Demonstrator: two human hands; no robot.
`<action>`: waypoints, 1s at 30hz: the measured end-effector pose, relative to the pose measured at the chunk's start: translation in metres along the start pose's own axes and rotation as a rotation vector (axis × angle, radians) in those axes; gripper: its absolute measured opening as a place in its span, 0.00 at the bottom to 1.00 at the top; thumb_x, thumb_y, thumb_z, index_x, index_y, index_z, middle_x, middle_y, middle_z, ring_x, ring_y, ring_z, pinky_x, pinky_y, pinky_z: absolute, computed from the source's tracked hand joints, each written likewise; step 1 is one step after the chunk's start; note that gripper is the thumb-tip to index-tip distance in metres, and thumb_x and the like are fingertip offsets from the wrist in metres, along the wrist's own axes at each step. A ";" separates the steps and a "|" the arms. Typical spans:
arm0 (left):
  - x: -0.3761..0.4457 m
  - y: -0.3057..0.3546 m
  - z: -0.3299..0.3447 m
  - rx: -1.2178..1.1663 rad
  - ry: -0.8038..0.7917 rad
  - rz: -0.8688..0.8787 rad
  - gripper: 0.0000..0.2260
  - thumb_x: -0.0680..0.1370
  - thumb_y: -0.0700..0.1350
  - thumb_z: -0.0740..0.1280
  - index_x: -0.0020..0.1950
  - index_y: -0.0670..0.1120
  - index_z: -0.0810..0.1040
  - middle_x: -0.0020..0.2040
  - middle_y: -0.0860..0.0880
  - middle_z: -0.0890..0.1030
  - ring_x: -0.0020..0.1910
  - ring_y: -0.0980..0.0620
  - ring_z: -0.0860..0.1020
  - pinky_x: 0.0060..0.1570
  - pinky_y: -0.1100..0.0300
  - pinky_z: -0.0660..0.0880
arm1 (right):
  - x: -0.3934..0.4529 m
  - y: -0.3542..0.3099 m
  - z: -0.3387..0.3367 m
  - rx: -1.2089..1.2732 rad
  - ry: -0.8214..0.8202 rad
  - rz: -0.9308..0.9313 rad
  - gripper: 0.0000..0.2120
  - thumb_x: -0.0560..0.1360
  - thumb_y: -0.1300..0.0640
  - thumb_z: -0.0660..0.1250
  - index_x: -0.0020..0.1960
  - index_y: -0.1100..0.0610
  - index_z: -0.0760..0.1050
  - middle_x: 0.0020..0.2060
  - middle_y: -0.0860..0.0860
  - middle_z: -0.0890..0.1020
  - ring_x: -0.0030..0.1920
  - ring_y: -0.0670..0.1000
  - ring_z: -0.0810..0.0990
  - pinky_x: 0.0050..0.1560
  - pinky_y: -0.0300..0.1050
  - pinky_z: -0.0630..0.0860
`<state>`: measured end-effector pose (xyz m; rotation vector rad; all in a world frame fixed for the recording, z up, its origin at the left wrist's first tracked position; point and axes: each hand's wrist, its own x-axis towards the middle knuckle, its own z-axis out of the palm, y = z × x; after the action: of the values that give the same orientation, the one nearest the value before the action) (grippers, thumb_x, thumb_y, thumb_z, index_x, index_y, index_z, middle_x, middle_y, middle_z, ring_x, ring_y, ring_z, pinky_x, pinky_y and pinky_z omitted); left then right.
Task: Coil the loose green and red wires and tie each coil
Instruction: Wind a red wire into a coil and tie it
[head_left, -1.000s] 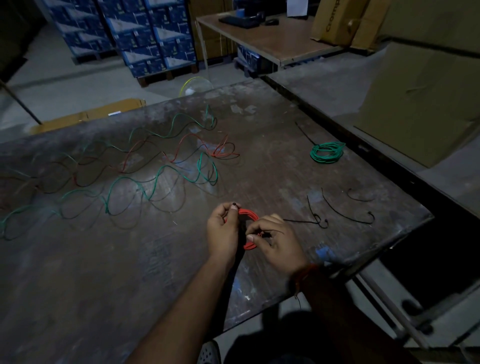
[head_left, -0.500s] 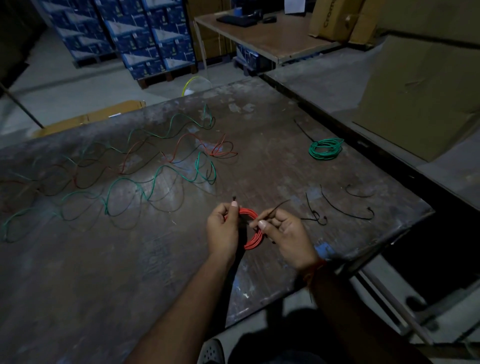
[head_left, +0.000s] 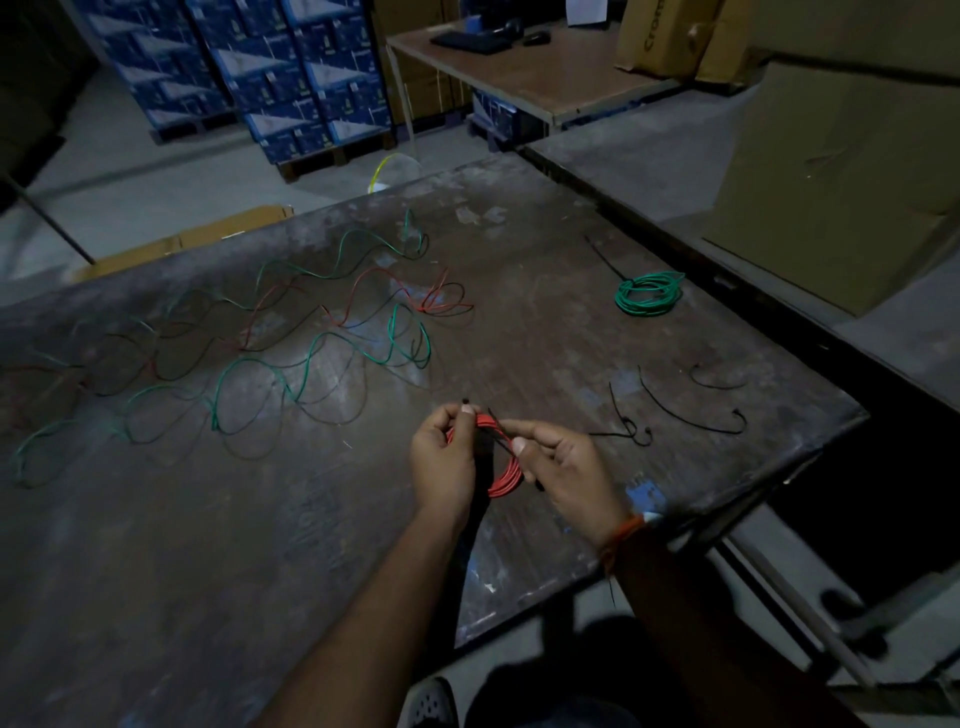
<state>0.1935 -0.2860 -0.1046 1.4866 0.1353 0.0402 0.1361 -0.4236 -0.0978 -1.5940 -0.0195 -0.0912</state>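
Your left hand and right hand meet just below the centre of the frame, above the near part of the worn table. Between them sits the red coil. Your left fingers curl round its left side, thumb and forefinger pinching near the top, where the small dark head of a black tie pokes up. Your right thumb and forefinger pinch the tie's thin strap where it crosses the coil's upper right; the other right fingers are curled in behind.

The loose wires, green and red, snake in open waves across the left and centre of the frame, well apart from your hands. The green coil lies wound at the right of centre, with a dark tie tail reaching up and left from it. The spare black ties lie scattered to the right of your right hand, near the table's corner.

Blue boxes are stacked at the upper left, a desk stands at top centre, and large cardboard cartons fill the upper right.
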 end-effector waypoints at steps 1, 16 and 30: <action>0.000 0.000 0.000 -0.012 -0.013 -0.003 0.10 0.78 0.52 0.67 0.45 0.46 0.81 0.35 0.43 0.78 0.36 0.46 0.73 0.39 0.49 0.69 | -0.001 0.000 0.000 -0.014 0.014 -0.013 0.13 0.82 0.61 0.65 0.63 0.52 0.82 0.45 0.45 0.86 0.44 0.40 0.82 0.49 0.39 0.77; -0.002 -0.006 -0.001 0.103 -0.061 0.057 0.14 0.78 0.53 0.67 0.39 0.45 0.75 0.33 0.45 0.75 0.34 0.48 0.72 0.36 0.44 0.71 | 0.010 -0.018 0.008 -0.611 0.414 -0.334 0.05 0.79 0.53 0.69 0.48 0.52 0.84 0.39 0.46 0.82 0.40 0.48 0.80 0.39 0.50 0.78; 0.000 -0.010 -0.003 0.081 -0.079 0.105 0.16 0.78 0.52 0.67 0.41 0.40 0.75 0.34 0.45 0.74 0.36 0.49 0.71 0.39 0.49 0.69 | 0.034 -0.042 0.004 -0.915 0.165 -0.428 0.09 0.79 0.50 0.65 0.47 0.54 0.81 0.40 0.51 0.79 0.38 0.56 0.80 0.34 0.50 0.76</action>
<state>0.1929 -0.2841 -0.1148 1.5734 -0.0055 0.0614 0.1675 -0.4204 -0.0532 -2.4675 -0.2163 -0.6382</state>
